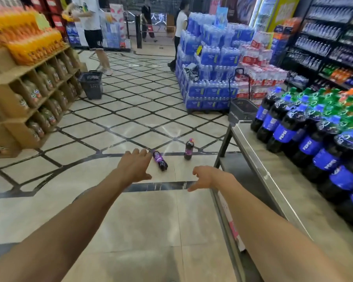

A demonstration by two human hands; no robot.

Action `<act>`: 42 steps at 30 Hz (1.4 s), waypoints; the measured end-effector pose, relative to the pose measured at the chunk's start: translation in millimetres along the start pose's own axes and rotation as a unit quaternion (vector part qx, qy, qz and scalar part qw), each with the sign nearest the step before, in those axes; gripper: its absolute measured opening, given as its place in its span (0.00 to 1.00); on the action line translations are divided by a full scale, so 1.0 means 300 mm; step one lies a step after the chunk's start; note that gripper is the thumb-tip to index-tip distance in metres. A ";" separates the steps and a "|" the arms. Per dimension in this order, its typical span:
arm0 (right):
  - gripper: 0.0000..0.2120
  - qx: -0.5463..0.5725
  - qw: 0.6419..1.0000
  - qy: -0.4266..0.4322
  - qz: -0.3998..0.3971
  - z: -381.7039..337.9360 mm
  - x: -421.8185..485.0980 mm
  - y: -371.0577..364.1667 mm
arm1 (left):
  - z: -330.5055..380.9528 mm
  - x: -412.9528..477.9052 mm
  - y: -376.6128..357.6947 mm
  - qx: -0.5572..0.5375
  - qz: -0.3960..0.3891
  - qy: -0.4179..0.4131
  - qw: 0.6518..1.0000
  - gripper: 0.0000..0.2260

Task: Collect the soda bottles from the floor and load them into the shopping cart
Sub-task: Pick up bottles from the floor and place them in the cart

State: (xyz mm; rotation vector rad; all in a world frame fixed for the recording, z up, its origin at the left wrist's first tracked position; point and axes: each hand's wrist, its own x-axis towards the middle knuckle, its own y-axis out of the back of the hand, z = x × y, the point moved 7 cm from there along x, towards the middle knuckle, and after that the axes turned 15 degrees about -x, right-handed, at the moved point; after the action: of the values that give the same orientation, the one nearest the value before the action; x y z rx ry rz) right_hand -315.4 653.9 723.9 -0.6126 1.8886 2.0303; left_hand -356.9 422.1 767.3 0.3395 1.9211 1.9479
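At your 12 o'clock on the tiled floor, the lying bottle (160,163), dark with a purple label, sits just beside your spread, empty left hand (136,166), the matching upright bottle (189,149) at its 2 o'clock, your right hand (203,177) slack and empty beside the steel table (260,152) at 3 o'clock.

Pepsi bottles (289,129) on steel table (273,176) (right); water packs (210,78) beyond; cardboard shelf (29,94) left

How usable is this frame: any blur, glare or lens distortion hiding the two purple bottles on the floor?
Head view: the orange bottles at the edge are smeared; wide-angle distortion tilts the wooden shelf; light glares off the glossy floor beside the standing bottle, yet it and the lying bottle read clearly.
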 end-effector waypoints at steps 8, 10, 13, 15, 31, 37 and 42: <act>0.40 -0.021 1.000 0.000 0.004 0.123 0.422 0.203 | -0.179 0.357 -0.009 -0.064 -0.057 0.047 0.995 0.29; 0.39 -0.019 1.000 0.006 -0.004 0.121 0.523 0.233 | -0.229 0.438 -0.019 -0.062 -0.055 0.049 0.995 0.28; 0.37 -0.022 1.000 0.012 -0.009 0.115 0.682 0.294 | -0.329 0.571 -0.041 -0.067 -0.070 0.056 0.994 0.27; 0.36 -0.023 0.999 0.017 -0.017 0.106 0.787 0.330 | -0.405 0.668 -0.062 -0.068 -0.078 0.061 0.993 0.27; 0.32 -0.022 0.999 0.013 -0.044 0.082 1.545 0.712 | -0.869 1.487 -0.103 -0.033 -0.084 0.010 0.996 0.27; 0.29 -0.021 0.998 0.007 -0.058 0.161 1.844 0.816 | -0.974 1.789 -0.078 -0.030 -0.078 0.012 0.996 0.25; 0.36 0.004 0.999 0.023 -0.039 0.225 2.081 0.952 | -1.031 2.015 -0.048 -0.021 -0.089 0.015 0.996 0.25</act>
State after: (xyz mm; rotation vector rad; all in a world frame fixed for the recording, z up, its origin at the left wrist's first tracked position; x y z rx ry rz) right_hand -1002.4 652.8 662.5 -0.7261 1.8668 1.9759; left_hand -1030.8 402.9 685.5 0.1239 1.8569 1.8835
